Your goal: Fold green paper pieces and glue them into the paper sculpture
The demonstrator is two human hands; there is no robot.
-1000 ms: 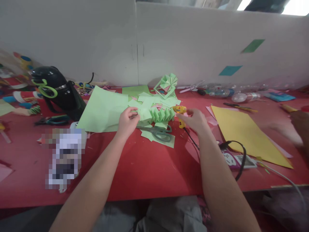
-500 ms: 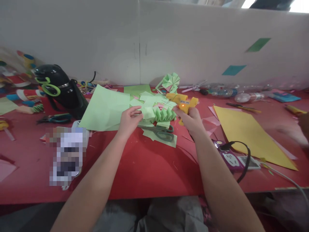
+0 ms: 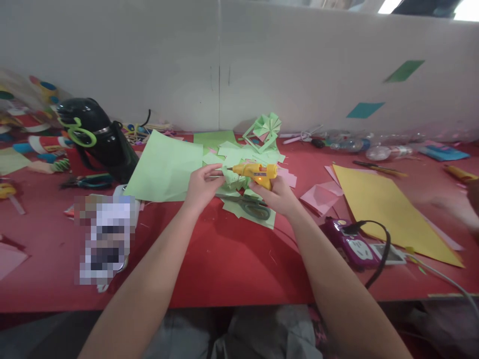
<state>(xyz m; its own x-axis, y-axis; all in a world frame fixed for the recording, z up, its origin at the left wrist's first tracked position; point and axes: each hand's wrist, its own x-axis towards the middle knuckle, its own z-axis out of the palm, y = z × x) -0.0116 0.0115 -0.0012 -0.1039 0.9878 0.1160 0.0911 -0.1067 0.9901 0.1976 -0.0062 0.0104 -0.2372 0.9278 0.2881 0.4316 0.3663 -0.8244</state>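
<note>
My right hand [image 3: 279,193] grips a yellow glue gun [image 3: 258,172], its small orange light glowing and its nozzle pointing left toward my left fingertips. Pinched in my left hand [image 3: 205,184] is the left end of a light green pleated paper strip [image 3: 234,183]. The glue gun hides much of that strip. Just below lie grey-green scissors [image 3: 258,209], partly over a cut piece of green paper. Beyond my hands sit light green scraps [image 3: 232,149] and a folded green paper rosette [image 3: 268,124]. To the left lies a large light green sheet [image 3: 168,164].
A black flask [image 3: 107,144], pliers [image 3: 92,182] and a blurred-out phone [image 3: 108,239] are on the left. On the right are a purple power strip [image 3: 352,244] with cables, yellow sheets [image 3: 389,214], plastic bottles [image 3: 389,151] and another person's blurred hand [image 3: 454,209].
The glue gun has swung left and down in my right hand, and its nozzle now lies over the pleated strip near my left fingers. My left hand stays almost where it was.
</note>
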